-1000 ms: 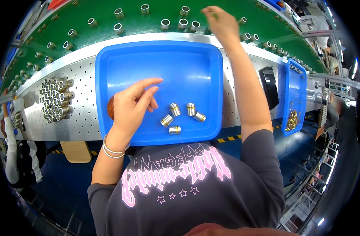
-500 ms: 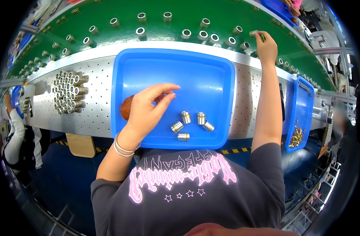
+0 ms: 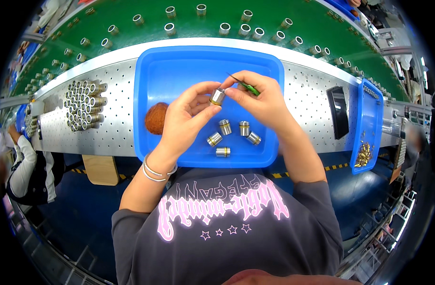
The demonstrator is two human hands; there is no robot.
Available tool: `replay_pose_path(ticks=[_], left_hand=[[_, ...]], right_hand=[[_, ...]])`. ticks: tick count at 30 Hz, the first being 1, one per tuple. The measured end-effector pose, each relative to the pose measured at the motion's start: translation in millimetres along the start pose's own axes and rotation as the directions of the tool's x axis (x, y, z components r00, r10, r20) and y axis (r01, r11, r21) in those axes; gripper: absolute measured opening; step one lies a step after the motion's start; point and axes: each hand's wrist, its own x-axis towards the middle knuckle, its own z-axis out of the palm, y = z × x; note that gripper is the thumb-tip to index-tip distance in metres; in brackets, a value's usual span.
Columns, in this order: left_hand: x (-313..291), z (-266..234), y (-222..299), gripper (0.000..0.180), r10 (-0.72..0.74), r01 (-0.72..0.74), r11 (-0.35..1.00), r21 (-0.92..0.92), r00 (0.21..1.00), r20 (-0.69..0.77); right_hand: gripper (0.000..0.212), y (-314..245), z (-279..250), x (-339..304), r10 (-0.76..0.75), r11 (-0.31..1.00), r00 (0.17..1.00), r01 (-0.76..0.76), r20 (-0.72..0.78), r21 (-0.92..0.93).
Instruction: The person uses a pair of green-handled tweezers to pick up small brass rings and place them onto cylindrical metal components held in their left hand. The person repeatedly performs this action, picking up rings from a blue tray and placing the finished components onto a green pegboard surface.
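My left hand [image 3: 189, 118] holds a small metal cylinder [image 3: 217, 96] between thumb and fingers, above the blue tray [image 3: 179, 71]. Facing it, my right hand [image 3: 260, 102] pinches green-handled tweezers [image 3: 243, 84] whose dark tip points up and left, and its fingertips touch the cylinder. Several more metal cylinders [image 3: 231, 135] lie loose on the tray floor just below my hands. A brown round pad [image 3: 156, 118] rests against the tray's left edge.
A perforated metal bench [image 3: 108, 128] carries the tray, with a stacked bundle of metal cylinders [image 3: 84, 104] at left. Behind runs a green belt [image 3: 274, 19] with spaced cylinders. A narrow blue bin [image 3: 367, 128] holding small brass parts stands at right, beside a black device [image 3: 338, 111].
My right hand came back from the green belt at the far right to the tray. My left hand lifted a cylinder from the tray, and both hands now meet on it.
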Motion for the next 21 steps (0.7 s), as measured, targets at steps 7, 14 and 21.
replay_pose_path(ticks=[7,14,21], left_hand=[[-7.0,-0.7,-3.3,0.041,0.035,-0.036,0.999,-0.012,0.998,-0.058],[-8.6,-10.0,7.7,0.043,-0.178,0.144,0.868,-0.476,0.984,-0.027],[-8.8,-6.5,-1.4,0.043,-0.174,0.146,0.891,-0.431,0.984,-0.026]], right_hand=[[0.019,-9.4,18.2,-7.3,-0.36,0.888,0.932,0.358,0.046,-0.289],[0.009,-7.3,8.2,-18.9,0.09,0.964,0.994,-0.101,0.056,0.245],[0.008,-5.2,24.2,-14.0,-0.132,0.892,0.991,0.112,0.015,0.438]])
